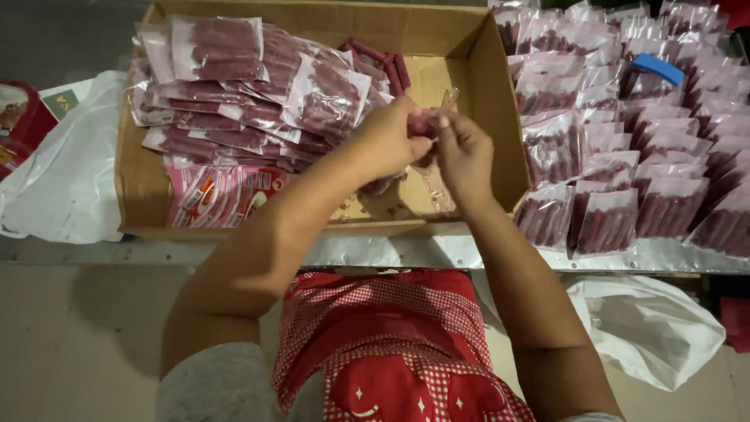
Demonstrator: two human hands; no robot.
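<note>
My left hand [388, 139] and my right hand [466, 156] meet above a shallow cardboard box [484, 117], both pinching a small clear plastic pouch [428, 125] with dark red sausages in it. The pouch hangs down between the hands over the bare right part of the box floor. A heap of filled clear sausage packs [250, 94] lies in the left half of the box. A few loose sausages [383, 61] rest at the back of the box.
Rows of filled sausage pouches [641, 156] cover the metal surface right of the box, with a blue clip-like object [658, 68] on top. White plastic bags lie at left [70, 172] and lower right [648, 328]. A red package [19, 117] sits far left.
</note>
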